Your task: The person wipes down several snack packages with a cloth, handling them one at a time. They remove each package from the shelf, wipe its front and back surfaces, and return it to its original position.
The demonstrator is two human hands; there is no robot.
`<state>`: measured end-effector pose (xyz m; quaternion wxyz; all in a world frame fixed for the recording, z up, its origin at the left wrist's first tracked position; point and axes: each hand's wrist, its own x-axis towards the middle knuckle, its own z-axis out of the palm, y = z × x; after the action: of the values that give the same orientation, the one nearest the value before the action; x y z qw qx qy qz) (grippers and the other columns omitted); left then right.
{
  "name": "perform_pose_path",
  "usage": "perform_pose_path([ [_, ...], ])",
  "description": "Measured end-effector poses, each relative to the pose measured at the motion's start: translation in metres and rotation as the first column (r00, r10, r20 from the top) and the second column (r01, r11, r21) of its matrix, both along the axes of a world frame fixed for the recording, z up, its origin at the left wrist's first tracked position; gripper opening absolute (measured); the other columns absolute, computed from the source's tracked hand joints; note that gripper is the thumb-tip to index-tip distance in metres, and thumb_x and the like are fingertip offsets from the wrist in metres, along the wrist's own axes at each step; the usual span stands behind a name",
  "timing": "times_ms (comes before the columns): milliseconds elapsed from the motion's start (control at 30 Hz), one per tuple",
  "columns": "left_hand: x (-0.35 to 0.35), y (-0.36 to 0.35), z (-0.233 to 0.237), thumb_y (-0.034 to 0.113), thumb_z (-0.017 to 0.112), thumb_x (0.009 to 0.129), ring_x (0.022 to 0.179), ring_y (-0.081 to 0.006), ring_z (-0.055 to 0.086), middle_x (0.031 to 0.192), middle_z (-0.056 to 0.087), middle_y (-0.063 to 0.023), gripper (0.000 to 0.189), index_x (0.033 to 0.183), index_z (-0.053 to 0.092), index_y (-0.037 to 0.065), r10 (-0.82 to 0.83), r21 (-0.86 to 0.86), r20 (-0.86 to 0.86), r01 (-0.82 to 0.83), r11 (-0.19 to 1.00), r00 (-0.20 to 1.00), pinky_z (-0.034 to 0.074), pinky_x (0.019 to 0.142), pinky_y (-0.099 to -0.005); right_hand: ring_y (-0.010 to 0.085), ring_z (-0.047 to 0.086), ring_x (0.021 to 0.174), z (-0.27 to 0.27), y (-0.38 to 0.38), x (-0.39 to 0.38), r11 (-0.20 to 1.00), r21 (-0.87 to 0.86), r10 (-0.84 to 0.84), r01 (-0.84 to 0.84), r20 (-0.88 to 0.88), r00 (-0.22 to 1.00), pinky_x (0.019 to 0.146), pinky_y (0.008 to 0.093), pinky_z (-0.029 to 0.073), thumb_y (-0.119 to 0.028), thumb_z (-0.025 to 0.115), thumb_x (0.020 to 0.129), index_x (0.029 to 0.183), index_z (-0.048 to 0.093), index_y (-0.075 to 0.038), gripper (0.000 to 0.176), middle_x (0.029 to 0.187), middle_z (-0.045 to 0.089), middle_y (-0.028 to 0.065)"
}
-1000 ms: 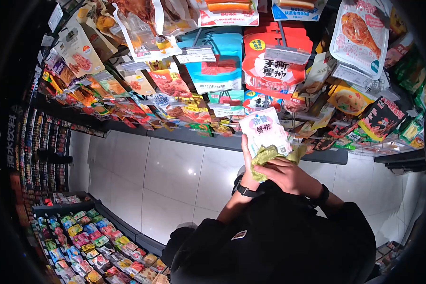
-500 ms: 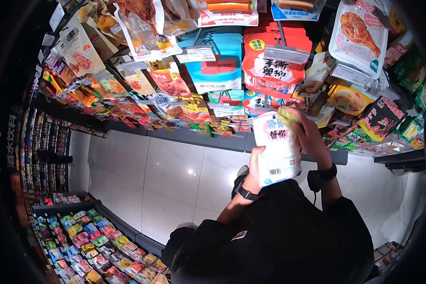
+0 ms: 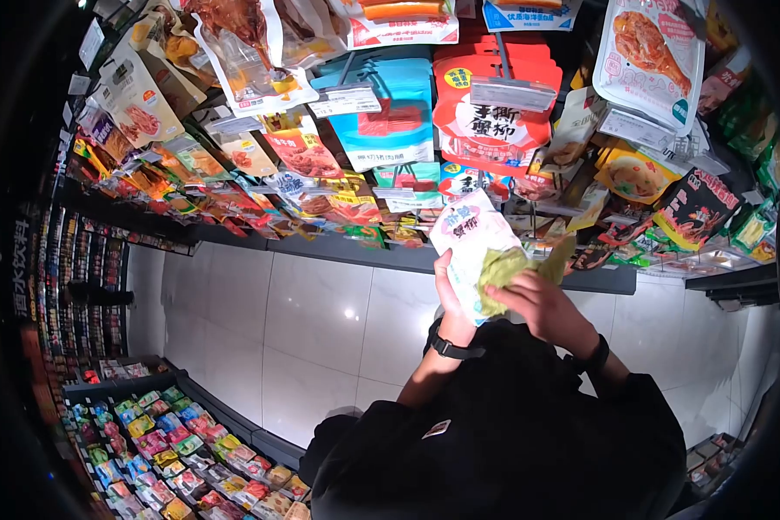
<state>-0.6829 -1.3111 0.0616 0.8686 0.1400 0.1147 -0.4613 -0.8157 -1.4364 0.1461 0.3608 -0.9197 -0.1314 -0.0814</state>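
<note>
A white snack packet [image 3: 466,227] with dark lettering is tilted in front of my body, below the hanging shelf packs. My left hand [image 3: 451,299] grips its lower left side, the thumb lying along the edge. Against the packet's lower right face, my right hand [image 3: 537,305] presses a yellow-green cloth [image 3: 501,276]. A loose end of the cloth sticks out to the right past my fingers. The cloth and my right hand hide much of the packet's lower half.
Red snack packs [image 3: 494,113] and blue packs [image 3: 386,113] hang on hooks ahead, behind price tags. A dark shelf edge [image 3: 390,253] runs beneath them. Lower left stands a bin [image 3: 178,442] of small colourful packets. The floor is pale tile [image 3: 312,321].
The cloth has moved from the packet's upper right edge down onto its lower face with my right hand. The packet has tilted and shifted slightly left.
</note>
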Motion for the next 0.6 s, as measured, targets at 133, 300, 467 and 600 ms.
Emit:
perform_pose_path([
  [133, -0.006, -0.006, -0.002, 0.048, 0.049, 0.095, 0.122, -0.0381, 0.062, 0.141, 0.061, -0.0192, 0.069, 0.146, 0.050, 0.002, -0.051, -0.152, -0.045, 0.043, 0.987, 0.998, 0.047, 0.109, -0.0499, 0.0345, 0.062, 0.115, 0.006, 0.006, 0.009, 0.915, 0.034, -0.403, 0.401, 0.080, 0.912, 0.103, 0.0448, 0.048, 0.000, 0.064, 0.083, 0.133, 0.063, 0.001, 0.050, 0.117, 0.069, 0.0152],
  [300, -0.008, -0.002, -0.011, 0.046, 0.052, 0.093, 0.116, -0.0349, 0.065, 0.132, 0.065, -0.0187, 0.066, 0.141, 0.054, 0.001, -0.165, -0.121, -0.053, 0.158, 0.980, 0.985, 0.049, 0.106, -0.0475, 0.0350, 0.062, 0.118, -0.002, 0.009, 0.010, 0.996, -0.041, -0.068, 0.074, 0.123, 0.990, 0.104, 0.0448, 0.048, 0.002, 0.062, 0.083, 0.135, 0.063, -0.001, 0.052, 0.125, 0.068, 0.0164],
  [467, -0.029, 0.000, 0.020, 0.046, 0.051, 0.099, 0.125, -0.0328, 0.061, 0.139, 0.060, -0.0173, 0.065, 0.148, 0.046, 0.002, -0.217, -0.037, 0.086, 0.221, 0.975, 0.972, 0.046, 0.110, -0.0470, 0.0417, 0.060, 0.123, -0.002, -0.023, 0.013, 0.896, 0.166, -0.412, 0.411, -0.030, 0.911, 0.104, 0.0439, 0.048, 0.001, 0.054, 0.097, 0.143, 0.053, -0.002, 0.047, 0.135, 0.063, 0.0214],
  [600, -0.034, -0.001, 0.031, 0.051, 0.036, 0.110, 0.150, -0.0264, 0.036, 0.163, 0.035, -0.0126, 0.073, 0.164, 0.017, 0.007, -0.093, -0.116, 0.338, 0.139, 0.984, 0.937, 0.031, 0.122, -0.0428, 0.0410, 0.059, 0.128, 0.025, -0.002, 0.012, 0.858, 0.261, -0.454, 0.442, -0.015, 0.891, 0.107, 0.0419, 0.047, -0.001, 0.055, 0.099, 0.147, 0.050, -0.003, 0.048, 0.139, 0.060, 0.0226],
])
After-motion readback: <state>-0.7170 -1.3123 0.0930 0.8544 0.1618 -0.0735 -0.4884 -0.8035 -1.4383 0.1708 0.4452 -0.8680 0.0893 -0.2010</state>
